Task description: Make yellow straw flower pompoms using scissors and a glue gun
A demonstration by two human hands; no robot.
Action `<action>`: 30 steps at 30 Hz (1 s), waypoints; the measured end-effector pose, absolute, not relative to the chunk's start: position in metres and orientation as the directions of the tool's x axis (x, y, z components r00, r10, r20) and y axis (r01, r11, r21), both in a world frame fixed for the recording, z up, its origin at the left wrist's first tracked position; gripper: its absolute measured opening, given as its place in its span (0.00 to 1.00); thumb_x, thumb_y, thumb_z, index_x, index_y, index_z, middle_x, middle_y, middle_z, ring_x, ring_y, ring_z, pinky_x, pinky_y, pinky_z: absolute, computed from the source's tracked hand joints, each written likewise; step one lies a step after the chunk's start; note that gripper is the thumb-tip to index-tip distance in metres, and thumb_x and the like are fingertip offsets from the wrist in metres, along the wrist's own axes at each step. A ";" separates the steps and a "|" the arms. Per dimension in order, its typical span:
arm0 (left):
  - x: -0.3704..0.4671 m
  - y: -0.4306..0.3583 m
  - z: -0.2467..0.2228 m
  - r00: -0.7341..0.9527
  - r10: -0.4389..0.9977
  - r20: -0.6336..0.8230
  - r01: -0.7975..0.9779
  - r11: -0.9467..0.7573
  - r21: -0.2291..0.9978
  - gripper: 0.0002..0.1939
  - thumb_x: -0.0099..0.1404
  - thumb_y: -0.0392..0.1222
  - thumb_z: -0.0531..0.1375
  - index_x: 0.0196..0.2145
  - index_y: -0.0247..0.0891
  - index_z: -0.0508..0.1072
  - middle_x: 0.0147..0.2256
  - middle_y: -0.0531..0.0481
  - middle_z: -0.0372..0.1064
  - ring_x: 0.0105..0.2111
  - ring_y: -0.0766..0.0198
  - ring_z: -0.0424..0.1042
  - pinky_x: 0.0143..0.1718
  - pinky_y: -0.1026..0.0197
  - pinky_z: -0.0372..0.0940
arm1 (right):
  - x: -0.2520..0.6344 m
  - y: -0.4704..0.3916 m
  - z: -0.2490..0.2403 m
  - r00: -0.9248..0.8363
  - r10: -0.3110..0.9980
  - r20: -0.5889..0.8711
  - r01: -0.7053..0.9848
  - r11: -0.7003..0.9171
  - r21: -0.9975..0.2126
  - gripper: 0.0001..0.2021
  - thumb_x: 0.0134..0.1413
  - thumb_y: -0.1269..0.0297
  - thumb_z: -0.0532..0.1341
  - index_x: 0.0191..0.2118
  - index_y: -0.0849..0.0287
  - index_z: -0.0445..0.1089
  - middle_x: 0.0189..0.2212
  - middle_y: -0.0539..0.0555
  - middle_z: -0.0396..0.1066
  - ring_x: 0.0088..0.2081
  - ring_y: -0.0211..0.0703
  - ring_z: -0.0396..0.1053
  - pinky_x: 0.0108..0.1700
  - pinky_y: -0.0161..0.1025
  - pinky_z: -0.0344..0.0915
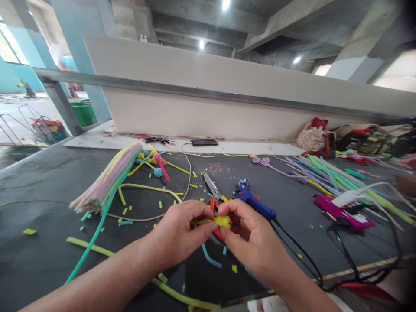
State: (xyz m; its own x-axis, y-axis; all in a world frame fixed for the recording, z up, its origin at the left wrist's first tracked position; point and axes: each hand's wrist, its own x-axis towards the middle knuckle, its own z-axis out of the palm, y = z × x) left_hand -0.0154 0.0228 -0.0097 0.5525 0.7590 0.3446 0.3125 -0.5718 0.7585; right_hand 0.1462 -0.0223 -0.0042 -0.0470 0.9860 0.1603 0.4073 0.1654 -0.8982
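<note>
Over dark tabletop (42,260), left fingers (202,234) and right fingers (232,242) pinch a yellow piece (223,221) between them.

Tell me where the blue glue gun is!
In the head view, the blue glue gun lies on the table, right of the scissors, beyond the right hand.

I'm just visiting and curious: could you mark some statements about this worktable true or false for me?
1. The left hand and right hand both hold a yellow piece. True.
2. The glue gun is bright red. False: the glue gun is blue.
3. A pair of scissors lies on the dark tabletop. True.
4. The magenta box is left of both hands. False: the magenta box is to their right.
</note>
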 end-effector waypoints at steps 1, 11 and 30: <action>-0.016 0.023 -0.010 0.553 0.755 0.352 0.310 -0.579 0.754 0.05 0.59 0.39 0.57 0.29 0.38 0.72 0.26 0.52 0.69 0.26 0.68 0.65 0.28 0.67 0.57 | 0.146 -0.023 -0.004 -0.046 0.985 0.167 0.419 0.171 -0.892 0.05 0.46 0.69 0.59 0.32 0.57 0.61 0.27 0.48 0.64 0.26 0.35 0.62 0.27 0.32 0.63; -0.015 0.022 -0.005 0.532 0.765 0.363 0.349 -0.589 0.729 0.05 0.57 0.37 0.57 0.26 0.37 0.72 0.23 0.54 0.66 0.23 0.71 0.63 0.26 0.68 0.55 | 0.145 -0.024 -0.005 -0.084 0.979 0.183 0.365 0.201 -0.909 0.07 0.46 0.70 0.58 0.34 0.57 0.62 0.27 0.48 0.63 0.27 0.35 0.61 0.28 0.31 0.61; -0.022 0.021 -0.018 0.591 0.646 0.482 0.383 -0.751 0.537 0.03 0.59 0.39 0.57 0.33 0.41 0.70 0.29 0.52 0.69 0.29 0.68 0.67 0.29 0.67 0.57 | 0.148 -0.022 -0.001 -0.130 0.991 0.010 0.094 0.023 -0.995 0.07 0.47 0.64 0.59 0.32 0.57 0.61 0.22 0.45 0.61 0.23 0.33 0.60 0.21 0.30 0.61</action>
